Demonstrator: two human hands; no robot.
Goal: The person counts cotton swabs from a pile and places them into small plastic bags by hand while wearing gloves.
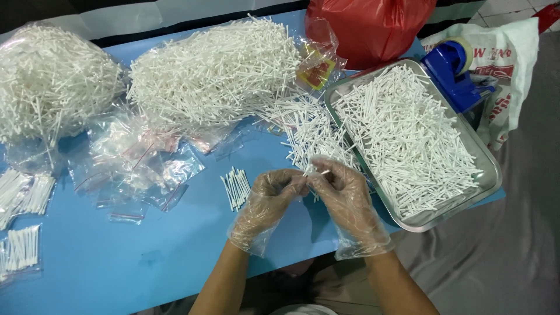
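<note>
My gloved fingers (312,178) are pinched shut on a few white swab sticks (318,172) at frame centre, left hand (269,198) meeting right hand (344,198) above the blue counter (175,262), a small bundle (235,188) just left, steel tray (490,181) right

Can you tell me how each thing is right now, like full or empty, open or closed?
Left hand: gloved, pinching white sticks.
Right hand: gloved, pinching the same sticks.
Tray: nearly full of loose sticks.
Big stick bags: open, heaped full.
Small stick pile: loose on the blue table.
Empty clear bags: flat, unfilled.
Packed bags: filled with sticks.
Red bag: bulging; cannot tell its contents.
Tape dispenser: tape roll loaded.
</note>
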